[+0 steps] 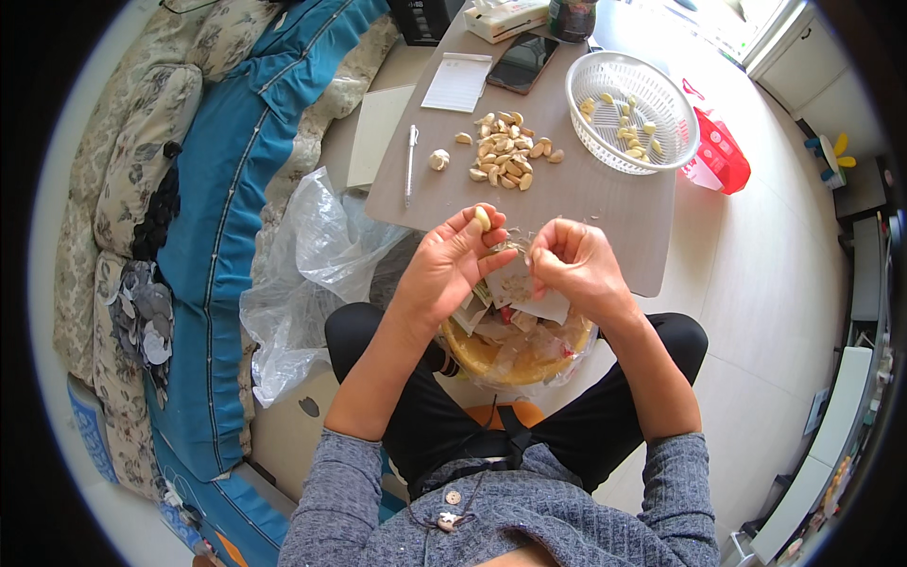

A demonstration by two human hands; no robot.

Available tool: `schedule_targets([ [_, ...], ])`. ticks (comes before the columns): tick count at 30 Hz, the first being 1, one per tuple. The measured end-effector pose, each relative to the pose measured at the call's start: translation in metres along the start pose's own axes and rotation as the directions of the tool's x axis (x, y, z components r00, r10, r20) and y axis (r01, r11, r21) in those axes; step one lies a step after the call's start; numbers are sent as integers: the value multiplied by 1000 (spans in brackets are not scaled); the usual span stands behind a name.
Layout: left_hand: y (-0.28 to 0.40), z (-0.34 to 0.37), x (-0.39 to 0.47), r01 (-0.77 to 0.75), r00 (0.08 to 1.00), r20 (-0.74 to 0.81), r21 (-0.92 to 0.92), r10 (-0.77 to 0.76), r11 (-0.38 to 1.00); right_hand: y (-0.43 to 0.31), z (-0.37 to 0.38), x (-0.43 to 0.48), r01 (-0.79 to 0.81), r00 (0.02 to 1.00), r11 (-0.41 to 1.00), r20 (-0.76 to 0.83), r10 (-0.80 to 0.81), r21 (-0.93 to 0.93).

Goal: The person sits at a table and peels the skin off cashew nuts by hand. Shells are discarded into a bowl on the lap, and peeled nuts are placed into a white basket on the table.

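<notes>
My left hand [453,262] holds a pale peeled garlic clove [482,217] between thumb and fingertips, over the near edge of the table. Close by on its right, my right hand [577,266] has its fingers pinched together, with a thin pale sliver of garlic skin [528,260] at the tips. Below both hands, between my knees, stands a yellow waste bin [521,372] holding wrappers, paper and garlic skins. Unpeeled garlic cloves [503,150] lie heaped beyond my hands, beside a garlic bulb [439,159]. Peeled cloves [633,132] lie in a white plastic basket [680,152].
On the table [397,191] are a pen [411,164], a notepad [457,81], a smartphone [523,64], a tissue pack [506,21] and a dark jar [572,20]. A red bag [719,152] is right of the basket. Clear plastic sheeting [312,283] lies at left, near a blue-covered sofa [205,234].
</notes>
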State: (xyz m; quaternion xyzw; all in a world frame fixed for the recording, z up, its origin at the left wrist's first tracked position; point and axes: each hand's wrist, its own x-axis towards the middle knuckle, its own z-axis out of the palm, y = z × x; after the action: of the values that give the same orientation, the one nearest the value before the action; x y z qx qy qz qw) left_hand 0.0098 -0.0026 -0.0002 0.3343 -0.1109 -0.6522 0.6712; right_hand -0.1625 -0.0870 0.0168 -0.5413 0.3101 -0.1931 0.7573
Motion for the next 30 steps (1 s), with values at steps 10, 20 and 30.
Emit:
schedule_targets([
  [10, 5, 47, 76, -179, 983, 66, 545, 171, 819, 45, 17, 5, 316, 945, 664, 283, -161, -677],
  [20, 26, 58, 157, -344, 883, 203, 893, 423, 291, 42, 4, 13, 356, 902, 692, 36, -431, -628],
  [30, 53, -44, 102, -188, 812, 267, 961, 518, -201, 29, 5, 15, 318, 903, 648, 12, -430, -692],
])
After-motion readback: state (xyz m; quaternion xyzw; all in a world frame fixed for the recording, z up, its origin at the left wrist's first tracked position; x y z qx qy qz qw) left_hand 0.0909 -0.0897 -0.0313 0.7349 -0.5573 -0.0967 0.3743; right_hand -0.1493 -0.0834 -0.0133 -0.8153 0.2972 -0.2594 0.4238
